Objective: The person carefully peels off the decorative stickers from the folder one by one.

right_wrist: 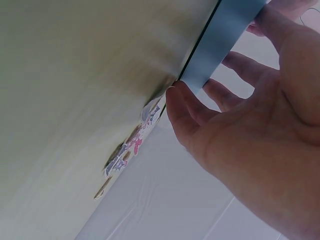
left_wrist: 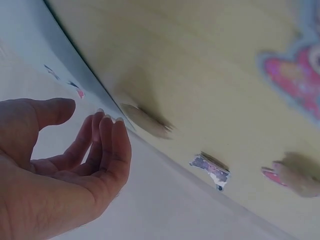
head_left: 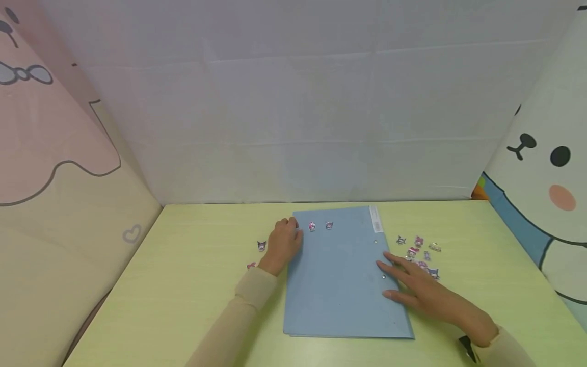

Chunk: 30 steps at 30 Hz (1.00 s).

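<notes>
A blue folder [head_left: 341,285] lies on the table, with two small cartoon stickers near its top: one pink and white [head_left: 312,227], one purple [head_left: 329,225]. At the upper left edge of the folder is my left hand [head_left: 283,243]. Its fingers are loosely bent and the thumb stands apart from them, with nothing visible between in the left wrist view. My right hand [head_left: 419,285] has its fingers spread over the folder's right edge, the fingertips resting on it. Beside that hand, several loose cartoon stickers [head_left: 412,252] are scattered, some partly hidden by it.
Left of the folder lie a dark-eared sticker [head_left: 261,245] and a pink one [head_left: 251,265], partly behind the left wrist. A white label [head_left: 376,219] marks the folder's top right corner. The yellow table [head_left: 183,285] meets a white sheet [head_left: 293,127] at the back.
</notes>
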Available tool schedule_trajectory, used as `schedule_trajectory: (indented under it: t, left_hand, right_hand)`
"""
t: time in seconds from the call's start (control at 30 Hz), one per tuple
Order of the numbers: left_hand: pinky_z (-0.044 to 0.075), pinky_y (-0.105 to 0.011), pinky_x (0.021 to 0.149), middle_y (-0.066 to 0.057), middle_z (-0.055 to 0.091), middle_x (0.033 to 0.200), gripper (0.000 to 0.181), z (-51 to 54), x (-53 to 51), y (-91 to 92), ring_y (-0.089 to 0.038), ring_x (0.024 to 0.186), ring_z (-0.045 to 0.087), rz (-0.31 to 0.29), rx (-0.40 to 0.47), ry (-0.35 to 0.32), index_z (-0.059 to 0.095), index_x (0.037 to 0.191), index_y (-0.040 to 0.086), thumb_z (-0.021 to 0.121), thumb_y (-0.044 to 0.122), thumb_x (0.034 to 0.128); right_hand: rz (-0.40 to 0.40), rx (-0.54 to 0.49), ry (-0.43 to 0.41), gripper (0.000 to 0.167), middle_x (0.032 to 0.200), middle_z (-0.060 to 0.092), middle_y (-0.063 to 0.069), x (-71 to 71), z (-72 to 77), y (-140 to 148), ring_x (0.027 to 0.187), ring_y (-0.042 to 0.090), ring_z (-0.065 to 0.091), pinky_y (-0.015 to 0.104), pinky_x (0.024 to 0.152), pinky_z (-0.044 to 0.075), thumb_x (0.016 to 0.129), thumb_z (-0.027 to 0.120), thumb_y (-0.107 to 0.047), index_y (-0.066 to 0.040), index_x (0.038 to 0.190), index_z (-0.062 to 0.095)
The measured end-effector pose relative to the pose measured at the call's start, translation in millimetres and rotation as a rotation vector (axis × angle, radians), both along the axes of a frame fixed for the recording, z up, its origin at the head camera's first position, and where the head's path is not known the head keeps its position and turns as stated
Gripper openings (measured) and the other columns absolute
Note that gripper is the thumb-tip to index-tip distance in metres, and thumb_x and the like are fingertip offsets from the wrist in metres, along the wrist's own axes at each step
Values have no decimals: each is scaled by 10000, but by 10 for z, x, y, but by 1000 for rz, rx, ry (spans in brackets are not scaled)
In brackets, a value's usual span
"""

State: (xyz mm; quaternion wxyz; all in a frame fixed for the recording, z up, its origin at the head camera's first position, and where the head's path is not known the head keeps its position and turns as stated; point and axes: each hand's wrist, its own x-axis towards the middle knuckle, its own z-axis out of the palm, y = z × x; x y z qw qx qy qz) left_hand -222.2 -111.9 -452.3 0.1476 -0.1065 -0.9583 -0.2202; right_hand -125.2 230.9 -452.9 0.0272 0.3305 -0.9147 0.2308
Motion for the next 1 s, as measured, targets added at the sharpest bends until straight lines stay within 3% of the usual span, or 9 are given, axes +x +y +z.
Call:
schedule_trajectory:
  t: [0.17, 0.67, 1.0]
  left_hand:
    - [521, -447, 665, -161, 616, 878, 118, -19, -17, 56, -320, 814, 581, -11, 4, 19, 626, 953, -17, 695, 78, 953]
    - [522, -462, 745, -179, 611, 915, 201, -69, -147, 216, -319, 858, 581, 0, -22, -41, 640, 955, -43, 684, 149, 998]
    - [523, -424, 734, -162, 599, 929, 157, -71, -172, 263, -286, 851, 566, 3, -29, -73, 644, 983, -32, 688, 118, 992]
  right_hand:
    - [2, 0, -29, 607, 1549, 446, 207, -1, 6, 6, 1346, 454, 488, 634, 979, 467, 973, 712, -329, -64, 1490, 536]
    - [3, -1, -12, 595, 1550, 448, 192, -4, -13, 13, 1341, 440, 495, 623, 975, 478, 982, 700, -332, -71, 1491, 538]
    - [16, -6, -40, 604, 1559, 428, 217, -8, 24, 11, 1357, 471, 473, 641, 993, 454, 979, 706, -318, -52, 1491, 531]
